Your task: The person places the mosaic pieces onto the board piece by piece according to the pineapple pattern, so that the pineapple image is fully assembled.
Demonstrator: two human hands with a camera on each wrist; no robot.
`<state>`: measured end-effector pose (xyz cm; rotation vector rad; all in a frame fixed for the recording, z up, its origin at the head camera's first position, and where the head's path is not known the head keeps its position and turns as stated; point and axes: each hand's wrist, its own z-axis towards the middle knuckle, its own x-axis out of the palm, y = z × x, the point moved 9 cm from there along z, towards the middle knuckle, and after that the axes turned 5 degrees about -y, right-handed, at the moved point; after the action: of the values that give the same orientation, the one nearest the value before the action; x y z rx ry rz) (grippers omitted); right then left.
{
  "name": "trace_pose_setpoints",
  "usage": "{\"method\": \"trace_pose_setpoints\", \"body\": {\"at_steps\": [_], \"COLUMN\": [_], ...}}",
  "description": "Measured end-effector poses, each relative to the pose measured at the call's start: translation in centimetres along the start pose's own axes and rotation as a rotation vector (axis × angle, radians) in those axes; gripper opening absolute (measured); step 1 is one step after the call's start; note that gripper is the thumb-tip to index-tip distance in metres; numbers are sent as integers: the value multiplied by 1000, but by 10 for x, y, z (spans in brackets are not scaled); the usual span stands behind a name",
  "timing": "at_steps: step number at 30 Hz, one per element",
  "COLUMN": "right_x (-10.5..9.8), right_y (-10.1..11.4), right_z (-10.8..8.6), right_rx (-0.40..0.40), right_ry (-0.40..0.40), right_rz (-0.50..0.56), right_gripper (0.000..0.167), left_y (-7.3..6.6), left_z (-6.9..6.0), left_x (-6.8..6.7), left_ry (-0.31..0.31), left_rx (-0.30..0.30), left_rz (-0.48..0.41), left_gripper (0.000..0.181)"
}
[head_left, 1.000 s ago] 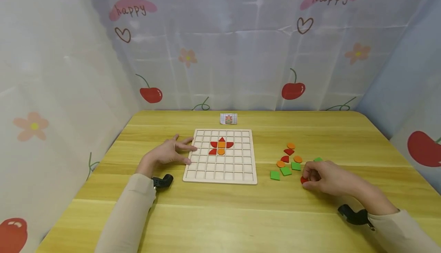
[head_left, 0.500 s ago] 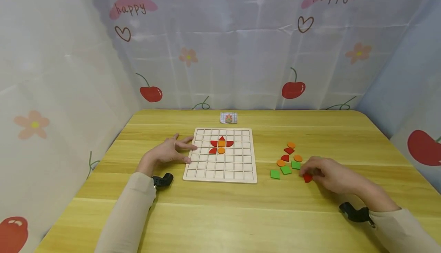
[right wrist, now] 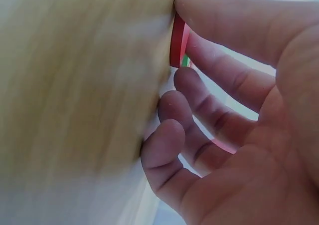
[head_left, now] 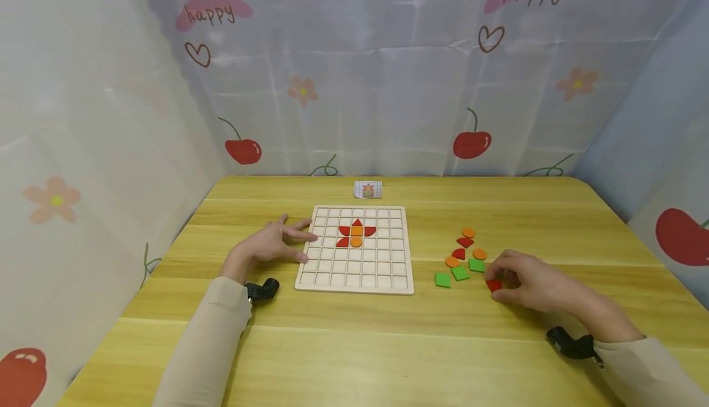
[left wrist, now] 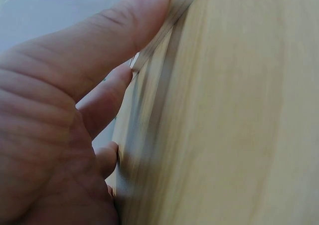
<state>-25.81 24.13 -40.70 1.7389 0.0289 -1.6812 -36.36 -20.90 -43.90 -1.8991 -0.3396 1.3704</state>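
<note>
My left hand (head_left: 268, 242) rests at the left edge of a wooden grid board (head_left: 327, 274), its fingers spread and touching the rim. In the left wrist view the thumb (left wrist: 114, 35) lies against the board's side. On the grid are several red pieces, an orange square (head_left: 357, 231) and an orange circle (head_left: 356, 242). Right of the board, my right hand (head_left: 528, 281) pinches a red quarter-circle piece (head_left: 493, 286) at the table surface. The right wrist view shows the red piece (right wrist: 178, 40) edge-on between thumb and index finger, the other fingers curled.
Loose pieces lie between board and right hand: green squares (head_left: 460, 273), orange circles (head_left: 468, 233) and red quarter-circles (head_left: 458, 253). A small printed pattern card (head_left: 368, 189) is behind the board. A patterned curtain (head_left: 354, 87) stands behind the table (head_left: 354, 345).
My right hand has shifted its fingers on the red piece, which has turned and moved slightly rightward. Its thumb, hidden half a second ago, shows again at the piece's near side. My left hand stays put.
</note>
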Motion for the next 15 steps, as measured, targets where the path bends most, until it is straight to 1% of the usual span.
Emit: {"method": "trace_pose_setpoints", "body": {"at_steps": [5, 9, 13, 15], "right_x": [1, -3, -9, -11], "right_y": [2, 5, 14, 20], "right_z": [0, 2, 9, 15], "right_rx": [-21, -56, -100, -92], "right_ry": [4, -20, -55, -58], "right_rz": [13, 12, 1, -6], "right_gripper": [22, 22, 22, 22], "left_y": [1, 2, 2, 3], "left_z": [0, 1, 2, 1], "left_x": [1, 1, 1, 1], "left_ry": [-2, -1, -1, 0], "left_rx": [-3, -5, -8, -11], "left_rz": [3, 3, 2, 1], "left_gripper": [54, 54, 53, 53]}}
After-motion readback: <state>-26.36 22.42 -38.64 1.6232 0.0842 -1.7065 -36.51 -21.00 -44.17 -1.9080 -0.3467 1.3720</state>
